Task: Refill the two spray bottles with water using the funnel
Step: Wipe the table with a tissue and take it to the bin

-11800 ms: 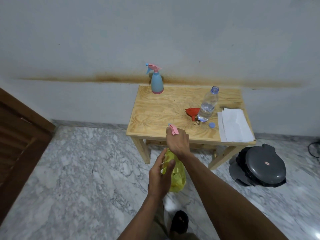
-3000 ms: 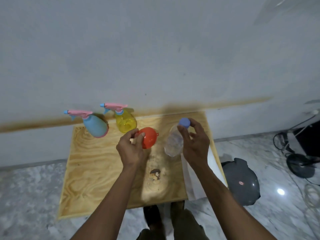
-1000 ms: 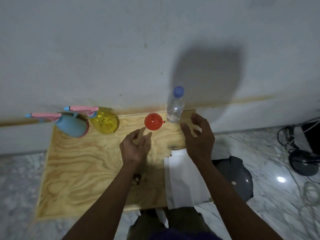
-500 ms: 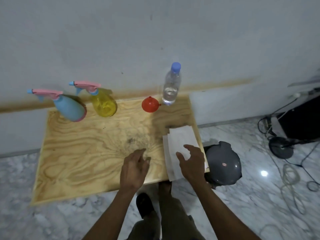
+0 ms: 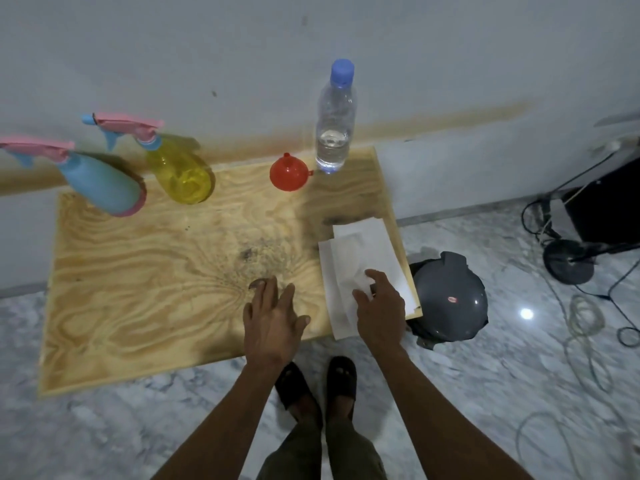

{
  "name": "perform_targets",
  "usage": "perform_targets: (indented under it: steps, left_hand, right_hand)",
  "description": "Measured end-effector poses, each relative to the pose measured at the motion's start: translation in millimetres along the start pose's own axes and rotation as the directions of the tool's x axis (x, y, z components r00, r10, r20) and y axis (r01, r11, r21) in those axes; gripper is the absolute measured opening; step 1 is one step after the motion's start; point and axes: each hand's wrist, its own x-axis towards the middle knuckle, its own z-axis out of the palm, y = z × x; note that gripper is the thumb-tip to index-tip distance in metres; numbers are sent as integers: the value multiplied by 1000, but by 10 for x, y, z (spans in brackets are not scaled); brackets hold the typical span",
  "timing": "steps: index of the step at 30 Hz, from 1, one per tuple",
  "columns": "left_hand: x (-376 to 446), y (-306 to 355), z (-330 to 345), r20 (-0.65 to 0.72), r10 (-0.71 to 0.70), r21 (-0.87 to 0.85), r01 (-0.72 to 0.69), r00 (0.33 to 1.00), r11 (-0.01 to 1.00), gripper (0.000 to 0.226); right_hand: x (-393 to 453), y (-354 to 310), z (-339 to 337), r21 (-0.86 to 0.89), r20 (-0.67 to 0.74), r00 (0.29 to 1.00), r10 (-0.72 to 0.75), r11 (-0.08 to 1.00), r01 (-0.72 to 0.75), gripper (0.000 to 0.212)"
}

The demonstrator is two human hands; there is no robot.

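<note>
Both spray bottles, blue (image 5: 104,183) and yellow (image 5: 181,173), stand capped at upper left beside the funnel (image 5: 289,173) and water bottle (image 5: 334,133), so refilling seems finished; the left hand (image 5: 272,318) lies relaxed, the right hand (image 5: 379,303) touches the napkins (image 5: 360,244), probably to wipe next.

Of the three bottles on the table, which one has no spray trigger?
The clear water bottle with the blue screw cap, beside the red funnel. The blue spray bottle and yellow spray bottle both carry pink trigger heads.

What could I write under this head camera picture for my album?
Two spray bottles, a funnel and a water bottle wait while hands reach for tissues.
</note>
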Motion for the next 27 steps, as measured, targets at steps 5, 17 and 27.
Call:
perform_targets:
  steps: [5, 17, 27]
  left_hand:
    - [0, -12, 11, 2, 0, -19, 0, 1000, 1000, 70]
    - [18, -72, 93, -47, 21, -32, -22, 999, 999, 77]
    - [20, -96, 145, -66, 16, -31, -18, 998, 999, 73]
  right_hand:
    - [13, -35, -77, 119, -61, 985, -160, 979, 167, 23]
    - [168, -244, -272, 528, 55, 998, -34, 849, 0, 25]
    - [240, -298, -188, 361, 53, 977, -206, 916, 173, 48]
